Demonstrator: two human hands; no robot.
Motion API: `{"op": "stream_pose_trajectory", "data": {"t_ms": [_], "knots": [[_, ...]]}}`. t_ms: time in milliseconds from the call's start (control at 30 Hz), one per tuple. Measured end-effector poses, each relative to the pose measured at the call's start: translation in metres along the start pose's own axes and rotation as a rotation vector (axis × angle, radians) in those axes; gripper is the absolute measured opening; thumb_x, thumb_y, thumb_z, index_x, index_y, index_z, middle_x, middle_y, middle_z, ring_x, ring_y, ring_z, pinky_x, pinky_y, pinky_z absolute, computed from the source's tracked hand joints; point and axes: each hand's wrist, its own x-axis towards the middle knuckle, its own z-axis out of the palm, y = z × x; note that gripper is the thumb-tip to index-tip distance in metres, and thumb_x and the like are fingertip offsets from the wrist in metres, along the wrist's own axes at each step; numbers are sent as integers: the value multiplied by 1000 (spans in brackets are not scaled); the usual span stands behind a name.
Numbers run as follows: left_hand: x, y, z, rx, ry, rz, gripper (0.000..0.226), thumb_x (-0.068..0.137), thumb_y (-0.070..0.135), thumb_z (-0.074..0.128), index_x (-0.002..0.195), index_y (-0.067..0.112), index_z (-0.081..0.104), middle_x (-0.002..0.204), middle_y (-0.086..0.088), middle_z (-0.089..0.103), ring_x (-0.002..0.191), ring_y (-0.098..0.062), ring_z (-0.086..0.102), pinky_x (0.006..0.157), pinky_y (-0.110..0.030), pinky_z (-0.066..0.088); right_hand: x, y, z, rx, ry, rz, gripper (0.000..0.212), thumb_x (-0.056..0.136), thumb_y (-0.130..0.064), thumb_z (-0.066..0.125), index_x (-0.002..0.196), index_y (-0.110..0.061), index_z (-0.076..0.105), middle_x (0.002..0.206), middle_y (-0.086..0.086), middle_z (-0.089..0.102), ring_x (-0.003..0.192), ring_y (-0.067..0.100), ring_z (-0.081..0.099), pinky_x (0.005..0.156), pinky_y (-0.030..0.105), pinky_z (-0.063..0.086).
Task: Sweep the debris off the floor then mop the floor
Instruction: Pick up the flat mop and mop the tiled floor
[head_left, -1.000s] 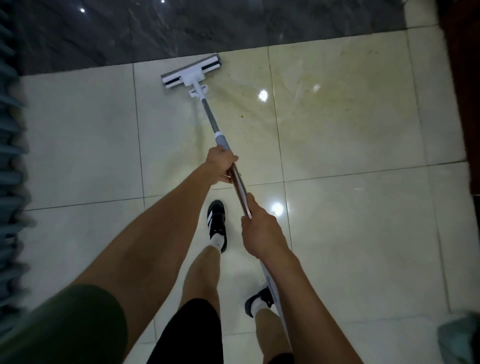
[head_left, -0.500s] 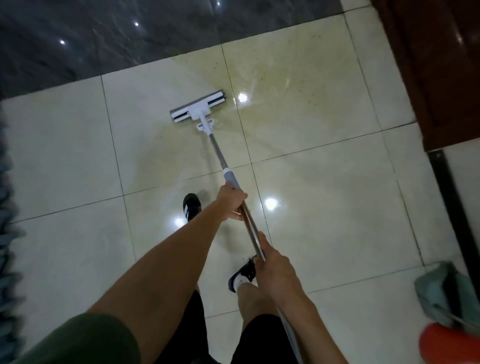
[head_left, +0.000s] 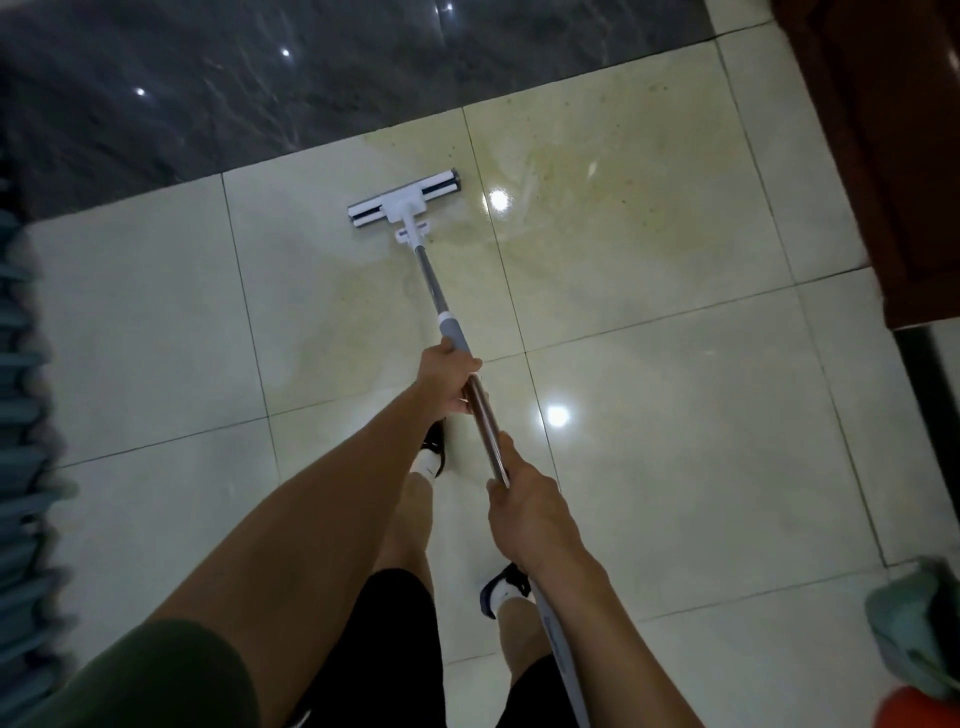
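Both hands are gripping the mop pole (head_left: 480, 413), fingers curled round it: the left hand (head_left: 448, 378) just below the grey collar, the right hand (head_left: 524, 512) further back. The mop head (head_left: 404, 204) is lying flat on the pale floor tile (head_left: 649, 441), near the dark marble strip (head_left: 311, 78).

Probably a home: glossy floor tiles (head_left: 675, 441), wooden door (head_left: 883, 156).

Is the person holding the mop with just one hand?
No, both the left hand and right hand grip the mop handle.
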Motion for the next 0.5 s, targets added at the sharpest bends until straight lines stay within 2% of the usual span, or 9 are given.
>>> {"op": "stream_pose_trajectory", "data": {"t_ms": [133, 233, 300, 367, 500], "knots": [[46, 62, -29, -15, -13, 46, 64, 95, 3, 66, 152, 17, 40, 116, -24, 65, 69, -31, 65, 56, -47, 57, 53, -64, -8, -29, 10, 13, 63, 104, -25, 43, 157, -39, 12, 115, 6, 64, 88, 18, 64, 77, 30, 55], [80, 119, -56, -19, -14, 63, 67, 96, 4, 66, 154, 17, 36, 98, -19, 65, 64, -32, 66, 53, -45, 57, 99, -120, -15, -22, 40, 16, 62, 105, -25, 44, 156, -40, 14, 114, 7, 64, 86, 19, 64, 75, 31, 56], [103, 159, -74, -13, -14, 77, 66, 96, 4, 65, 154, 17, 36, 90, -16, 62, 60, -30, 65, 48, -42, 55, 128, -158, -18, 1, 62, 17, 61, 105, -26, 43, 157, -37, 15, 120, 8, 64, 94, 22, 66, 81, 35, 57], [125, 197, -91, 3, -13, 84, 61, 96, 4, 65, 150, 14, 40, 89, -15, 61, 60, -30, 64, 48, -41, 55, 155, -194, -22, 5, 79, 14, 60, 105, -26, 43, 158, -36, 15, 124, 8, 63, 101, 23, 66, 88, 38, 57], [165, 262, -113, 66, 18, 125, 38, 96, 11, 67, 130, 8, 51, 90, -16, 62, 63, -31, 67, 46, -39, 55, 207, -255, -37, -19, 94, 7, 58, 105, -27, 42, 157, -36, 16, 121, 9, 63, 97, 24, 65, 83, 38, 57]]}}
